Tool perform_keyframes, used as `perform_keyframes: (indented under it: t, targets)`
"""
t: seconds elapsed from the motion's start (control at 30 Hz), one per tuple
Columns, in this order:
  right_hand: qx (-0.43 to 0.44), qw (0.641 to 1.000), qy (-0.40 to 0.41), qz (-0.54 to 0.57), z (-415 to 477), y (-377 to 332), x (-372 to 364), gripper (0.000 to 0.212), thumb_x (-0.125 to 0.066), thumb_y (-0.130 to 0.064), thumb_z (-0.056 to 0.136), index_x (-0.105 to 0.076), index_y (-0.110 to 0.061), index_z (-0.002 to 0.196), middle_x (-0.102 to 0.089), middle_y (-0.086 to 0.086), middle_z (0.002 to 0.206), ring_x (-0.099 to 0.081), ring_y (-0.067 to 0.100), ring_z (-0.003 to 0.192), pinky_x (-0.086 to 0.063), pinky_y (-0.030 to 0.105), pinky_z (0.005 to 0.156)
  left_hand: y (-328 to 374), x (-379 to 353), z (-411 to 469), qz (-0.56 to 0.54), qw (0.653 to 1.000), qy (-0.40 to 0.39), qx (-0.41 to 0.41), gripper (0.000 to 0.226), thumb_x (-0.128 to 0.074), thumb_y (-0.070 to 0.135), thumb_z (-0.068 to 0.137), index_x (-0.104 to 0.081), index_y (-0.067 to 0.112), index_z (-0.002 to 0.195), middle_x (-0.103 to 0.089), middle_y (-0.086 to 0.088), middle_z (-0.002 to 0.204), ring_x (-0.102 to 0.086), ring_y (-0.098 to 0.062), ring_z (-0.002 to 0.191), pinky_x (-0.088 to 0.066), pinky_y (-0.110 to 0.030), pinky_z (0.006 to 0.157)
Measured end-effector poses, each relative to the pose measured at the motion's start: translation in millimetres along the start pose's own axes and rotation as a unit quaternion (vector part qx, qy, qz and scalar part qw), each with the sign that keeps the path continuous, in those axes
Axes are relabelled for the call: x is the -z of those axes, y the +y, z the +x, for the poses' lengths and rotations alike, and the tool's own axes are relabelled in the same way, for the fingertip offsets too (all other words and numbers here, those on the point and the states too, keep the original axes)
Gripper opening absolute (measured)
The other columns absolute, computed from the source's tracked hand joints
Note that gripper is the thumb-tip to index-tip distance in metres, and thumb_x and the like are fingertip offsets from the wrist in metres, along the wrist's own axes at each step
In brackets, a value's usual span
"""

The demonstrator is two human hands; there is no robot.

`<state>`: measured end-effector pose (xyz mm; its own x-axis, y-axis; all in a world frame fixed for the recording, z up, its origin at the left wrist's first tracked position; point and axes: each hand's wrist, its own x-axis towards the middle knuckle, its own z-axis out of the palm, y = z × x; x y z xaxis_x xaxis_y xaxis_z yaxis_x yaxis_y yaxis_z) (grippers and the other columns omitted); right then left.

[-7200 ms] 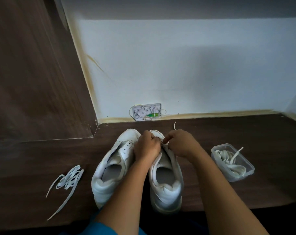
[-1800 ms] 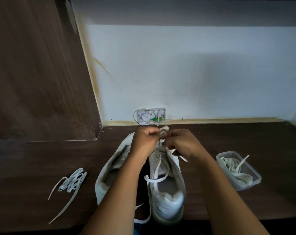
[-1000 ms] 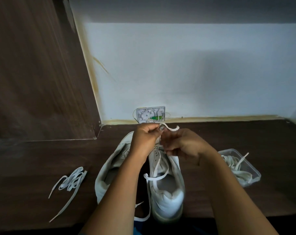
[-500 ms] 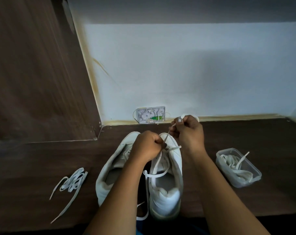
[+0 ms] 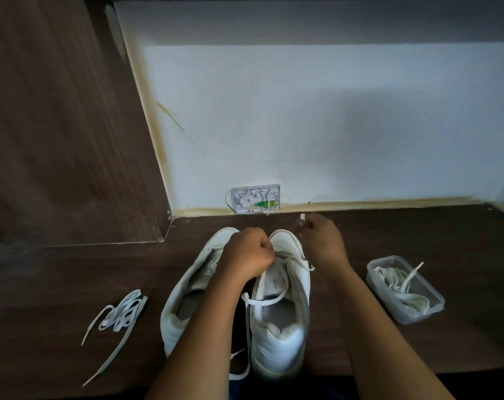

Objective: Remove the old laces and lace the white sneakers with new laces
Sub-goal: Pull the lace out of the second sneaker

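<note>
Left grip [image 5: 249, 252] clenches the lace [image 5: 263, 301] over the right sneaker [image 5: 279, 342]; right grip [image 5: 321, 241] pinches its tip at 1 o'clock, near the wall [image 5: 302, 125].

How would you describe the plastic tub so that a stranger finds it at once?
Start at the white wall and come down to the dark wooden surface below it. Right of the two white sneakers sits the tub. It alone is a clear container holding laces; the other laces lie loose on the left.
</note>
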<state>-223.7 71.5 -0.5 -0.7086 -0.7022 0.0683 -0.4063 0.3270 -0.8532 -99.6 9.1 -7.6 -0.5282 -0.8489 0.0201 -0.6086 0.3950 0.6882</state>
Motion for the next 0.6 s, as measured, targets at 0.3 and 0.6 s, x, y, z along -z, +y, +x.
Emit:
perform_keyframes:
  t: [0.3,0.6]
  targets:
    - [0.049,0.955,-0.110,-0.269,-4.4,7.6,0.4,0.016,-0.056,-0.027,0.090,-0.061,-0.012,0.088,-0.066,0.008,0.095,-0.061,0.026,0.087,-0.042,0.028,0.068,5.6,9.5,-7.4,-0.088,0.987,-0.099,0.095,0.018,-0.055,0.006,0.081,-0.064,0.018,0.092,-0.055,-0.003,0.075,-0.055,-0.014,0.061,-0.047,-0.021,0.043]
    - [0.072,0.953,-0.187,-0.225,-17.5,-8.0,-3.5,0.019,-0.062,-0.017,0.080,-0.075,-0.015,0.093,-0.071,0.004,0.099,-0.064,0.019,0.097,-0.050,0.027,0.080,6.6,4.3,-4.6,-0.025,0.995,-0.085,0.050,0.024,-0.048,0.002,0.078,-0.070,0.004,0.087,-0.065,-0.015,0.076,-0.058,-0.025,0.060,-0.051,-0.030,0.056]
